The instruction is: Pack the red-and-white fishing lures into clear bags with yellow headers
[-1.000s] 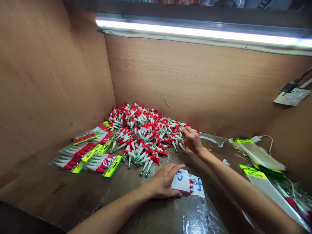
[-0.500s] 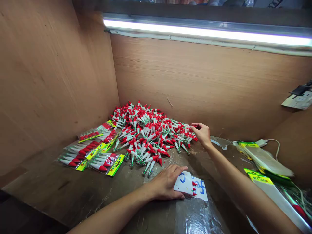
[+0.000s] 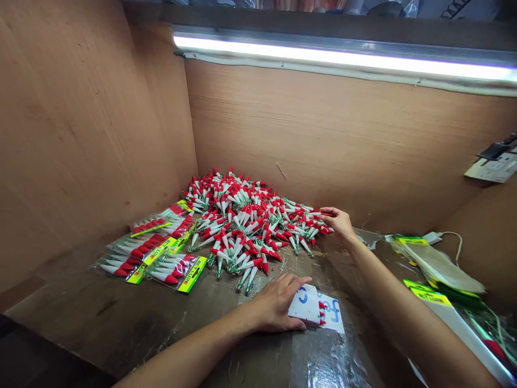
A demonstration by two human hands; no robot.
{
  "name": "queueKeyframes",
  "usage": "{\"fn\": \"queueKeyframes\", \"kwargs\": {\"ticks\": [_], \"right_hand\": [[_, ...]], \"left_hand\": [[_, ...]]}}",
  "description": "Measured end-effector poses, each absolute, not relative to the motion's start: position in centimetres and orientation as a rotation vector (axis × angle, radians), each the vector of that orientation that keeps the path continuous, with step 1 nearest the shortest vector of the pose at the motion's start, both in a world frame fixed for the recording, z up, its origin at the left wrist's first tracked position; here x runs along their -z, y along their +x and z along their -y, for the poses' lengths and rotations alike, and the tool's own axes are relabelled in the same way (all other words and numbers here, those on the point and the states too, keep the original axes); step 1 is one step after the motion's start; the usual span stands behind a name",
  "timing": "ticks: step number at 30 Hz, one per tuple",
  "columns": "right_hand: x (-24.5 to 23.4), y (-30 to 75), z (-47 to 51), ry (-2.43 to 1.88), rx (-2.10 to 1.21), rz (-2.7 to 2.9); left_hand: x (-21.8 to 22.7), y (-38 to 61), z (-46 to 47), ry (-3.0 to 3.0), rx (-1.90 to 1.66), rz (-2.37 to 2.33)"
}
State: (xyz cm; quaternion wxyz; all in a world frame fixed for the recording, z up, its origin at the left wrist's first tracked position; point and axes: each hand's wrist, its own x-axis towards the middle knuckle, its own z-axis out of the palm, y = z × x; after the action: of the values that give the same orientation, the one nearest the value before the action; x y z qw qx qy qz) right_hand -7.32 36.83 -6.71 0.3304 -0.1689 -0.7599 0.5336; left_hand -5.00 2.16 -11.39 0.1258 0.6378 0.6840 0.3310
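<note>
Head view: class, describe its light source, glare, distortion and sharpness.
In the head view, the tube light along the top is blown out white; glare sheens off the taped tabletop at the bottom; the wide lens stretches the wooden walls; the pile of red-and-white lures is sharp.

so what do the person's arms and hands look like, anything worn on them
The left arm and right arm are bare, no sleeves in view. The left hand and right hand wear no gloves, and no watch, ring or bracelet shows.
</note>
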Motion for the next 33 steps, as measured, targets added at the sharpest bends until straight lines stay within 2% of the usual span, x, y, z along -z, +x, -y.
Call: {"fn": "queueKeyframes", "kwargs": {"ticks": [7,16,22,24,28,33], "right_hand": [[6.0,-7.1,-37.3,-0.320,-1.348,2.104],[2.9,-6.9,-36.6,-0.227,-1.170,2.299],[2.4,-7.6,-36.7,-0.202,-1.171,2.314],[2.7,-8.0,-36.9,-0.187,-1.194,2.301],[3.0,-8.5,-37.4,-0.167,-1.226,2.282],[2.6,-8.7,-37.6,-0.117,-1.210,2.356]], "left_hand": [[11.2,-5.1,-2.2,1.851,-0.962,-1.986],[11.5,-4.8,-2.2,1.866,-1.028,-1.966],[7.4,-8.4,-4.1,1.554,-1.280,-2.419],[4.9,-11.1,-6.0,1.531,-1.036,-2.634],[1.3,-16.0,-11.3,1.469,-0.845,-2.788],[1.1,-17.8,-16.6,1.453,-0.569,-2.836]]}}
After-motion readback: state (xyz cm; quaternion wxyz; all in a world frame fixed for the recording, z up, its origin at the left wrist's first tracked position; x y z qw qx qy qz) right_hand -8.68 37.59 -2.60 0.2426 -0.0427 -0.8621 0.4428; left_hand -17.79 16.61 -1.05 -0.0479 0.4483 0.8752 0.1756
